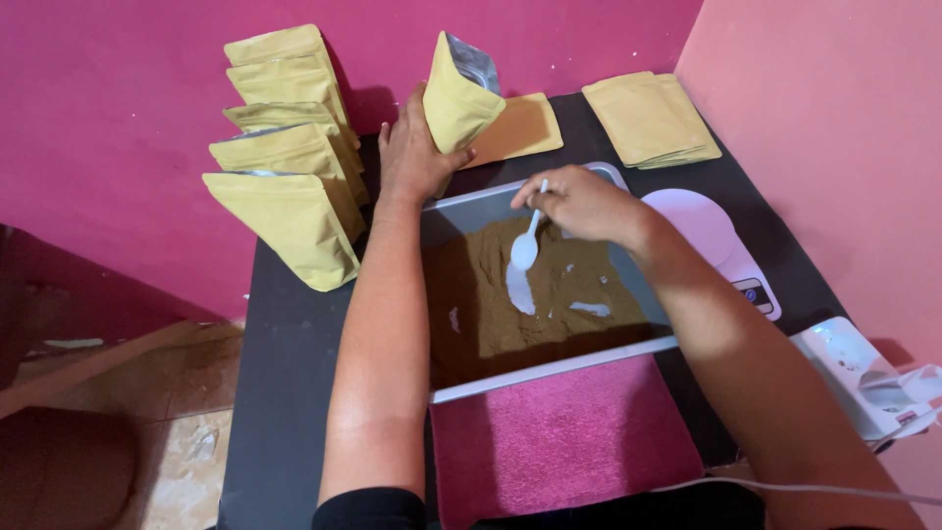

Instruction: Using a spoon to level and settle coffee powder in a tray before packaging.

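My left hand [410, 149] grips an open yellow stand-up pouch [457, 96] with a silver lining, held upright at the far edge of a metal tray [549, 368]. The tray holds brown powder [491, 304] with a few bare patches. My right hand [581, 202] holds a white plastic spoon [527, 243], its bowl down over the powder near the tray's middle.
Several filled yellow pouches [289, 157] stand in a row at the left on the black table [280, 393]. Flat empty pouches [650, 118] lie at the back right, one more [520, 128] behind the held pouch. A white scale [721, 240] sits right of the tray, a pink cloth [564, 437] in front, a white device [868, 378] with a cord at right.
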